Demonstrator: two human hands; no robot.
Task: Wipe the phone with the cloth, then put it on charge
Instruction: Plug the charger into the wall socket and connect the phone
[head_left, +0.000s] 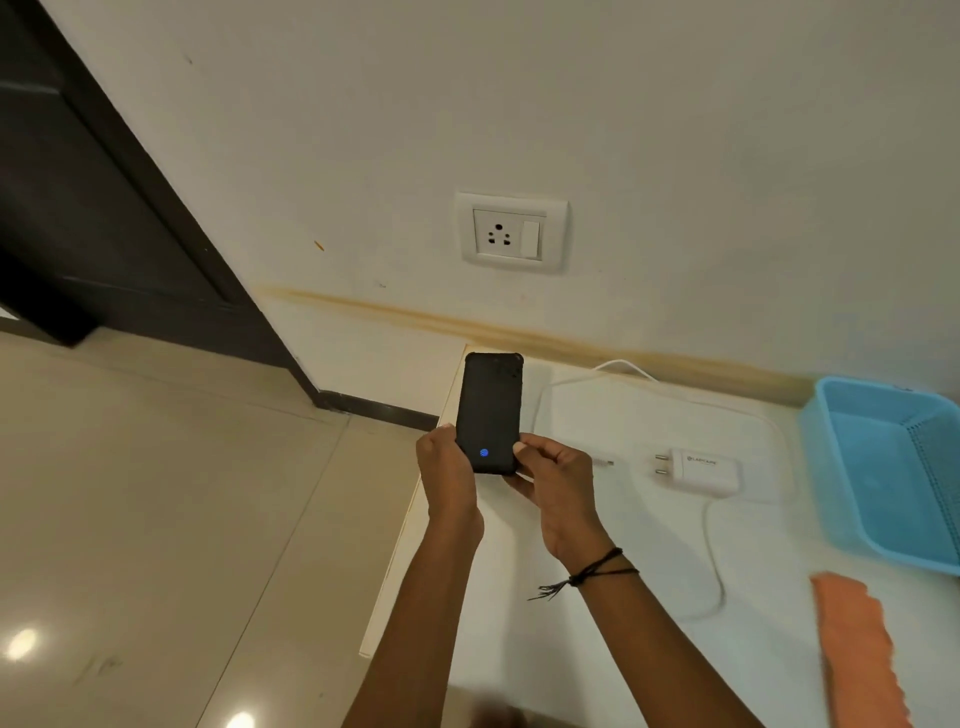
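A black phone (488, 405) stands upright in front of me, screen dark except for a small blue fingerprint icon near its bottom. My left hand (447, 478) grips its lower left edge and my right hand (553, 475) holds its lower right edge. An orange cloth (857, 649) lies on the white table at the lower right, away from both hands. The white charger adapter (701, 470) lies on the table to the right of my right hand, its white cable (711, 551) looping round. The cable's plug tip (605, 461) shows just past my right fingers.
A white wall socket (511, 232) with a switch sits on the wall above the table. A blue plastic basket (893, 467) stands at the right edge. The white table (519, 597) ends at its left edge over a beige tiled floor. A dark door frame (130, 208) is at the left.
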